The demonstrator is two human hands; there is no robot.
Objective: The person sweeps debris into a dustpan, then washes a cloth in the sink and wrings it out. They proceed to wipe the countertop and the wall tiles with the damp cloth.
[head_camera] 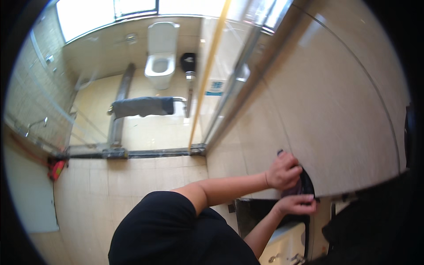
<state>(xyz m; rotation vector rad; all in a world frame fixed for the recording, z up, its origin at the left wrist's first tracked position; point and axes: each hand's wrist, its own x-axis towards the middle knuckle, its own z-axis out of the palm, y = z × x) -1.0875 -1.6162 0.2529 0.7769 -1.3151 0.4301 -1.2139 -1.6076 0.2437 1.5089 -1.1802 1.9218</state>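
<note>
My left hand point(285, 170) is closed on a dark purple-black item point(307, 181), perhaps cloth; its exact kind cannot be told. A small dark end of it sticks out above the knuckles. Just below, my right hand point(298, 205) has its fingers pinched at the item's lower edge. The item hangs between both hands in front of the beige tiled wall point(338, 126), and much of it is hidden by the fingers. Under my right forearm is a white washbasin point(285, 243) with a metal tap point(296, 258), beside a dark counter point(251, 215).
A glass door point(217, 63) with a push sign stands left of the wall. A grey towel point(142, 106) hangs on a bar in front of a white toilet point(161, 64). A black bin point(188, 62) is beside it. A red object point(58, 169) lies by the white panel point(36, 198).
</note>
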